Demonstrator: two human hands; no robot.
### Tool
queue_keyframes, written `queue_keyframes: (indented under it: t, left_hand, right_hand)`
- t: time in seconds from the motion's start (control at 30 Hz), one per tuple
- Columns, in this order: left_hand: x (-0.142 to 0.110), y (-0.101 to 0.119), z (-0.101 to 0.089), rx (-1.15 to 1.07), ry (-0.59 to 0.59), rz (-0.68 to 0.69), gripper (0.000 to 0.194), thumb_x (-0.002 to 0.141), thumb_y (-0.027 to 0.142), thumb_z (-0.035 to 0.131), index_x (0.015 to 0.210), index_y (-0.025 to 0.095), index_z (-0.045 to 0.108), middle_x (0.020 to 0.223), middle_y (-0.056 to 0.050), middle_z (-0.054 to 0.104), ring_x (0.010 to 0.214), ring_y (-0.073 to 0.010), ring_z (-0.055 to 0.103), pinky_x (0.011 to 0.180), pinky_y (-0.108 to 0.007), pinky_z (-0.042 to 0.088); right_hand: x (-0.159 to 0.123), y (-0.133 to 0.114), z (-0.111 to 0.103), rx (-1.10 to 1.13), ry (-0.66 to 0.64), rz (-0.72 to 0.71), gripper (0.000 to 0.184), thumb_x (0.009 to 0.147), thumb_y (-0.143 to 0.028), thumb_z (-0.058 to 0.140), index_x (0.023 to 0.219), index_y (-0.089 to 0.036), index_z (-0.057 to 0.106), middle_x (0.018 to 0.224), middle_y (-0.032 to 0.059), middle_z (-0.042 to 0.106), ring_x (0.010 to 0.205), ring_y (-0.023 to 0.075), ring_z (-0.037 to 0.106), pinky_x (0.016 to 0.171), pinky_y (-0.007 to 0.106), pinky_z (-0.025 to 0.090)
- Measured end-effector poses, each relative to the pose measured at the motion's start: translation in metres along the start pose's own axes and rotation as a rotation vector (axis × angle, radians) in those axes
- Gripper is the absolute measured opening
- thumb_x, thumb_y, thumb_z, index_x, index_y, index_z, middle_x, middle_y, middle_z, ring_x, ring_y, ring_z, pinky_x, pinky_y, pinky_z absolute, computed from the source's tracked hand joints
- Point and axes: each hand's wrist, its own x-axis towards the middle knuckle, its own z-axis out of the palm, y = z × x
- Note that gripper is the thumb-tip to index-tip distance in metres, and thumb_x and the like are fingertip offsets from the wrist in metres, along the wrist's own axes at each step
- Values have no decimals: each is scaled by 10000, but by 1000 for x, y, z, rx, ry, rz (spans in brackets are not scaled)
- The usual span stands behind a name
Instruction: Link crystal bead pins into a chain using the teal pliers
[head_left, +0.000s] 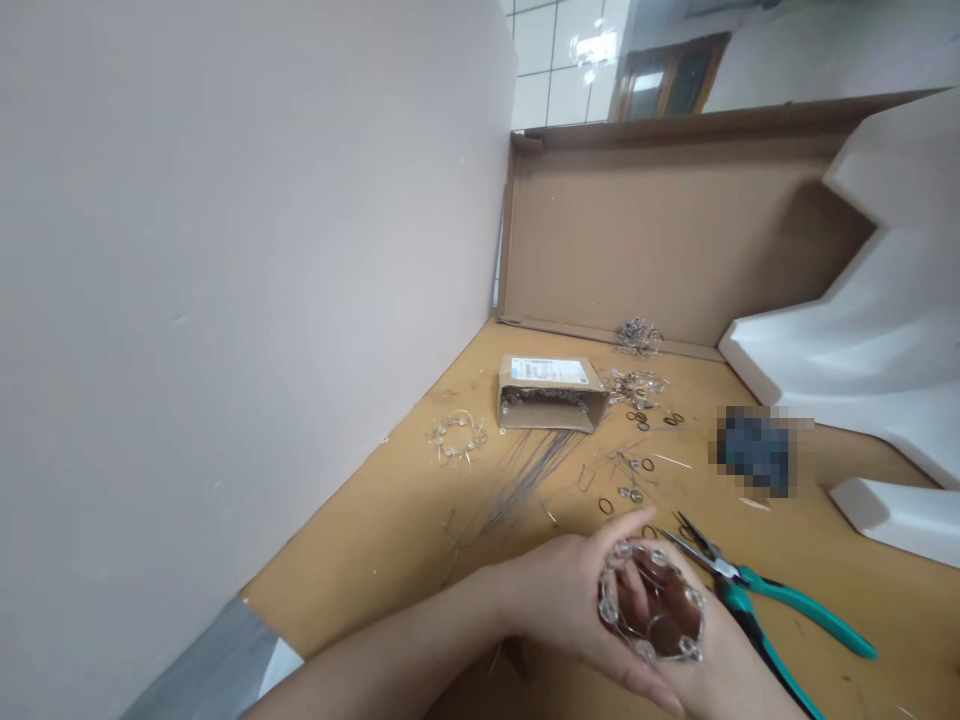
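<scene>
A round wire ring strung with clear beads [694, 598] is tilted up between my two hands. My left hand [574, 610] comes from the lower left, its thumb and a finger gripping the ring's left side. From the lower right my right hand [716, 635] meets the ring's right side, with fingertips partly visible through the opening; the rest of its fingers are hidden. Just right of my hands, long-nose pliers with green handles [739, 590] lie with their jaws apart.
A small cardboard box [551, 372] lies on its side, beaded pieces inside. Loose wires [525, 485], another beaded ring [457, 437], small dark rings [606, 506] and wire clusters [637, 336] lie around it. A cardboard wall [660, 230], white panel [262, 250] and white foam [862, 370] surround the table.
</scene>
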Motion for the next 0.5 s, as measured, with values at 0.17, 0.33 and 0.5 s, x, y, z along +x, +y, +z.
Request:
queue_keyframes:
  t: [0.17,0.33,0.5]
  left_hand:
    - [2,-8,2,-65,12,-13,1082,430,399,831,1355,221,298,926,-45,678,967,-257,616,936,-415,431]
    - [3,-16,3,-61,66,-34,1084,353,349,858,1311,231,364,1147,-101,599,1096,-309,536,957,-447,405]
    - [5,-22,7,-144,51,-17,1178,342,348,863,1362,212,289,1218,-134,545,1101,-320,529,956,-437,407]
  right_hand:
    - [9,-2,8,57,46,30,229,658,-494,637,696,-272,595,670,46,672,745,298,666,697,469,532]
    - [9,-9,2,-54,69,-22,188,605,-403,710,699,-264,626,706,42,678,745,282,662,705,435,533]
    - [3,-7,0,-94,60,-86,286,593,-414,719,819,-263,630,756,34,691,731,268,666,706,434,538]
